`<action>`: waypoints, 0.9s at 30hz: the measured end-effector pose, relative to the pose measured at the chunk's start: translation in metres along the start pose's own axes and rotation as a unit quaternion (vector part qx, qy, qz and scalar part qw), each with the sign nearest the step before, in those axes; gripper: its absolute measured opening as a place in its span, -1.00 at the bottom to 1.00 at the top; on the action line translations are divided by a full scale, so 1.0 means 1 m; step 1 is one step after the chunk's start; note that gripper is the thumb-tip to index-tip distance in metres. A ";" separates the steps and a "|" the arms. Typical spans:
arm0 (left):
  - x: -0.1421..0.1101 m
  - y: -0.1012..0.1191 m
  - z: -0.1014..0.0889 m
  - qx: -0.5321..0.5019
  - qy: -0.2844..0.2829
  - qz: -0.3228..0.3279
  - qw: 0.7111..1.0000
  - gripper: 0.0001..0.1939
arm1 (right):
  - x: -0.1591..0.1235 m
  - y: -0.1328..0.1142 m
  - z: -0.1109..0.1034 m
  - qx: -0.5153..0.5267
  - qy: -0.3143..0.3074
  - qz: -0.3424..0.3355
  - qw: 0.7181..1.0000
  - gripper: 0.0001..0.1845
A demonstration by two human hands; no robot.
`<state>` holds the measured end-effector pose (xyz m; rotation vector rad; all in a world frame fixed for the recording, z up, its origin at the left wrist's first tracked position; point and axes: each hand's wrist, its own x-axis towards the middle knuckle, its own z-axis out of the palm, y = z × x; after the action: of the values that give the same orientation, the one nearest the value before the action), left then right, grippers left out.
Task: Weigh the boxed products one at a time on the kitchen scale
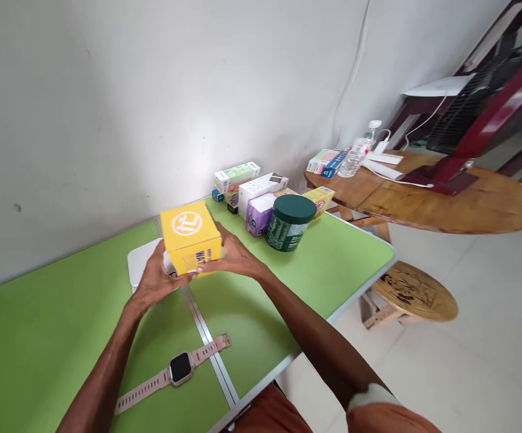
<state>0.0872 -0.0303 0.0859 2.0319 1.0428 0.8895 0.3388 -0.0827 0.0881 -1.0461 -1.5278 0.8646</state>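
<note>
Yellow box (190,240), “WAT” lettering (200,259), circled logo (187,224), between left hand (156,281), right hand (235,251)

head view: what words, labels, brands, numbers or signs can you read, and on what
"WAT", yellow box side; letters after it not readable.
White circled sign, like "it", box top.
Too small or blurred: print on tub, purple pack, bottle, other boxes.
Stool: dark marks, unclear.
</note>
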 end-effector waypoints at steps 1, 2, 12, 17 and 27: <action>0.000 0.007 0.015 -0.012 -0.020 0.013 1.000 0.06 | -0.019 -0.004 -0.011 -0.007 0.025 0.011 1.000 0.13; 0.000 0.014 0.031 -0.023 -0.045 0.024 0.998 0.07 | -0.038 -0.006 -0.021 -0.014 0.052 0.024 0.998 0.10; 0.008 0.063 0.173 -0.138 -0.225 0.084 0.961 0.14 | -0.177 -0.010 -0.126 -0.107 0.308 0.178 0.929 -0.29; -0.009 0.040 0.169 -0.141 -0.233 0.034 0.961 0.03 | -0.192 0.015 -0.176 -0.188 0.443 0.181 0.858 -0.05; 0.028 0.071 0.213 -0.187 -0.278 0.044 0.941 -0.23 | -0.160 0.073 -0.201 -0.239 0.506 0.183 0.808 0.07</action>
<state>0.2988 -0.0926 0.0361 1.8455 0.4353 0.4582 0.5605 -0.2054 0.0041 -1.8203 -0.6048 0.0320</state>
